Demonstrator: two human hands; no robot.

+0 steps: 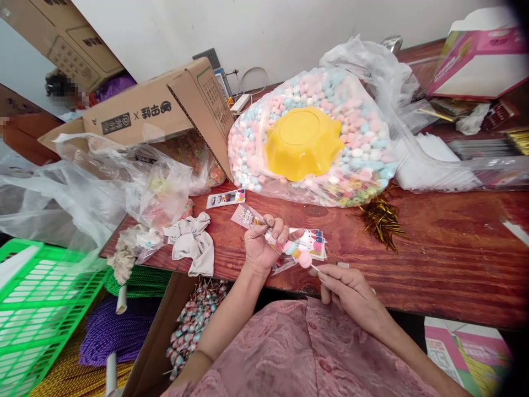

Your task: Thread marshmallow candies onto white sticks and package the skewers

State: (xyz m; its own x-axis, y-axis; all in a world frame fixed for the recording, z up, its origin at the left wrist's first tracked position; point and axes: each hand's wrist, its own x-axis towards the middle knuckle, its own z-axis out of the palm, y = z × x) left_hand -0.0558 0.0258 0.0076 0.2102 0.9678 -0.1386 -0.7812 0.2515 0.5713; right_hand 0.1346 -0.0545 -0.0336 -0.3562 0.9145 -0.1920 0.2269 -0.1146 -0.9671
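Note:
My left hand is closed around a small clear plastic sleeve at the near edge of the wooden table. My right hand pinches the thin stick of a skewer of pastel marshmallow pieces, whose tip sits at the mouth of the sleeve. Just behind the hands lies a small stack of printed cards. A large clear bag of pastel marshmallows lies further back, with a yellow bowl upside down on it.
A bundle of gold twist ties lies right of the cards. A grey cloth, crumpled plastic bags and a cardboard box fill the left. A green crate and a box of wrapped lollipops sit below the table.

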